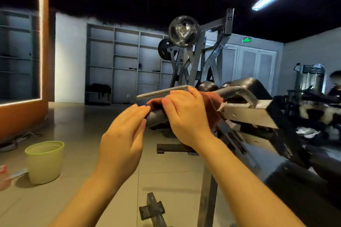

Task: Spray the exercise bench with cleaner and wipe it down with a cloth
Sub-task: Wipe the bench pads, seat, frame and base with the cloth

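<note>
Your right hand [186, 116] lies over a rust-red cloth [212, 105], fingers curved down to press it around a dark padded roller [156, 119] at the near end of the exercise bench [249, 114]. Your left hand [123, 132] hovers just beside the roller's free end, fingers straight and relaxed, fingertips [144, 108] meeting the cloth's edge but clasping nothing.

The step in hand looks like wiping the roller and the handles beside it. To do it well, wrap the cloth right round the pad, steady the free end with your left hand, then turn and draw the cloth along so the underside is reached too. Fold to a fresh face before moving on to the steel handle [162, 93] just behind your knuckles and the bench's black back pad [245, 84] farther off.

On the floor to your left stands a pale green bucket [45, 162], with a bottle [4, 177] near it at the picture's left edge, too blurred to confirm as the cleaner. Both are well apart from your hands, so respraying likely means stepping away. Weight plates [184, 31] hang on the frame beyond the bench. A low steel foot bar [155, 210] juts out near your feet, a likely trip point. Another person [335, 83] sits at the far right.
</note>
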A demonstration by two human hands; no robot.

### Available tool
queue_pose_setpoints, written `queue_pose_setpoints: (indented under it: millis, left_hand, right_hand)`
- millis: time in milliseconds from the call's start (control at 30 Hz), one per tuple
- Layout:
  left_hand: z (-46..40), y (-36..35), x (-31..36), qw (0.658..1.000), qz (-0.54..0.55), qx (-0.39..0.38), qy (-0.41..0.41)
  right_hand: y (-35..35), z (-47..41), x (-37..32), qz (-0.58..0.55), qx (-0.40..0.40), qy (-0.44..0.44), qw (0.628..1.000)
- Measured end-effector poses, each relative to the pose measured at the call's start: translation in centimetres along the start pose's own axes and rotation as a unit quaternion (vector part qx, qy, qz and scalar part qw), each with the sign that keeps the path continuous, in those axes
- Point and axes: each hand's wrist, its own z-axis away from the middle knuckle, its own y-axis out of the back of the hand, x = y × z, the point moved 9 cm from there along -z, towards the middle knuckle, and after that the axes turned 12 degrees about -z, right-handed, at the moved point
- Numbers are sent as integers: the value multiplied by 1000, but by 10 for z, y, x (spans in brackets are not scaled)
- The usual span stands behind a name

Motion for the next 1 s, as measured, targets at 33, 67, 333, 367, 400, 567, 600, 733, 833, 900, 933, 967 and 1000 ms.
queue_pose_setpoints:
  millis: [33,67,333,367,400,567,600,733,833,900,933,967,1000]
  left_hand:
    - [3,1,-1,1000,-1,7,4]
    - [6,1,-2,1000,-3,8,6]
    - [11,-1,-8,1000,14,-25,-11]
    - [12,0,-7,999,19,-22,-14]
    - [11,1,-6,999,23,-18,-17]
    - [10,7,-8,998,62,9,-27]
    - [11,8,-9,997,69,14,-29]
    - [10,10,-12,994,94,31,-51]
    - [10,10,-10,992,89,39,-83]
    - [13,11,-9,990,99,42,-94]
    - [15,11,-9,988,109,44,-99]
    - [16,12,-10,986,119,47,-103]
    - [18,11,-10,985,127,52,-106]
  right_hand:
    - [-6,1,-13,-37,18,-6,999]
    - [-10,0,-22,-64,22,-12,998]
    - [41,-1,79,184,-109,-67,975]
    - [49,-1,100,193,-132,-111,966]
    - [53,0,115,194,-152,-141,959]
    - [40,-3,110,185,-96,-144,967]
    - [35,-4,100,159,-81,-132,975]
    - [12,-6,32,81,31,-41,995]
    - [5,2,6,-7,131,-68,989]
    - [7,8,5,-33,152,-89,984]
    - [9,10,6,-33,154,-88,984]
    - [11,12,6,-33,156,-84,984]
    - [12,13,6,-33,157,-81,984]
